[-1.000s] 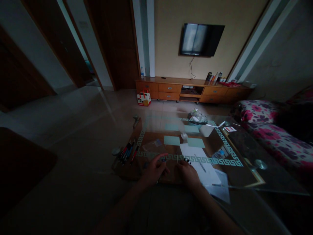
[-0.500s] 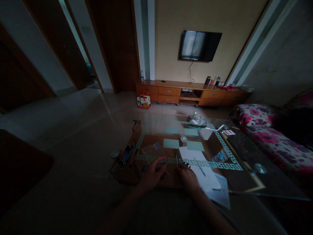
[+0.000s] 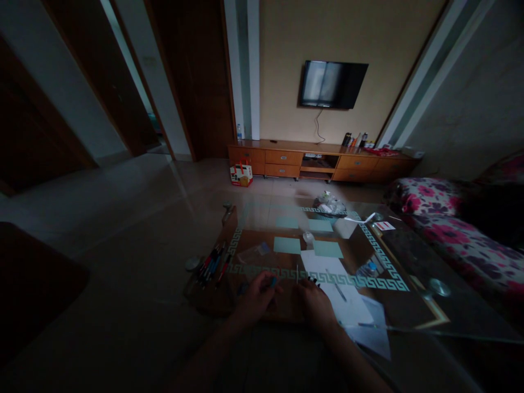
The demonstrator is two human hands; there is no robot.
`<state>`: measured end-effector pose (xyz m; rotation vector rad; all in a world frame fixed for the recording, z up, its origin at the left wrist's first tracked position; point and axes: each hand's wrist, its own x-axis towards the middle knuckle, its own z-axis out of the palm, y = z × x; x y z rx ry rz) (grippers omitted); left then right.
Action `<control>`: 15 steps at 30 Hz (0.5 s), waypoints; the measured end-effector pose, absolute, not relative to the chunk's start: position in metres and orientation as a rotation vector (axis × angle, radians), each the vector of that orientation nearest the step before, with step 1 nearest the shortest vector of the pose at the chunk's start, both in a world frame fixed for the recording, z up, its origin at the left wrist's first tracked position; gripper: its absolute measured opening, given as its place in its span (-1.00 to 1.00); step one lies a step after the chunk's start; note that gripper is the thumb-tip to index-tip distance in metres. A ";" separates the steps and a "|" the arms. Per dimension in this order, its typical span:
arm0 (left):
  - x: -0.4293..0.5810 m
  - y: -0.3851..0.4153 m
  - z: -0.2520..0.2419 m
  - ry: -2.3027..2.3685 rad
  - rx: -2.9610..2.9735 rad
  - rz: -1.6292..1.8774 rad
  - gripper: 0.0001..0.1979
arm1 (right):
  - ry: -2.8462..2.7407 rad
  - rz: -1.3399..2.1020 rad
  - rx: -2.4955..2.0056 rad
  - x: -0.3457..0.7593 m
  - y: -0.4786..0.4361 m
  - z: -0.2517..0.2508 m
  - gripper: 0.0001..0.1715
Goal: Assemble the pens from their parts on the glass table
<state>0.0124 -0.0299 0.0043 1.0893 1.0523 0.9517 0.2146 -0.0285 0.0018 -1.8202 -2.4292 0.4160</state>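
Note:
Over the near edge of the glass table [image 3: 393, 256], my left hand [image 3: 260, 295] has its fingers curled, with a small blue-green piece [image 3: 273, 282] at the fingertips. Close to its right, my right hand [image 3: 313, 300] is closed around a thin upright stick [image 3: 297, 273], perhaps a pen refill. Small dark pieces [image 3: 314, 281] show just beyond my right knuckles. White paper sheets [image 3: 347, 305] lie beside my right hand, with a pen [image 3: 340, 292] on them. Several pens [image 3: 210, 265] are piled at the table's left end. A clear plastic bag [image 3: 256, 254] lies beyond my left hand.
A bottle with a blue cap [image 3: 368, 269] lies on the right. Farther back are a plastic bag in a basket [image 3: 329, 206] and a red-and-white card [image 3: 385, 226]. A flowered sofa [image 3: 454, 234] stands at the right, and a TV cabinet [image 3: 282, 158] by the far wall.
The view has tilted up slightly. At my left fingertips the blue-green piece now shows, and those fingers are more curled. My right hand has barely moved.

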 end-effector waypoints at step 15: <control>0.013 -0.031 0.013 1.065 1.282 0.946 -0.57 | -1.194 1.353 -1.238 0.198 -0.025 -0.003 -0.52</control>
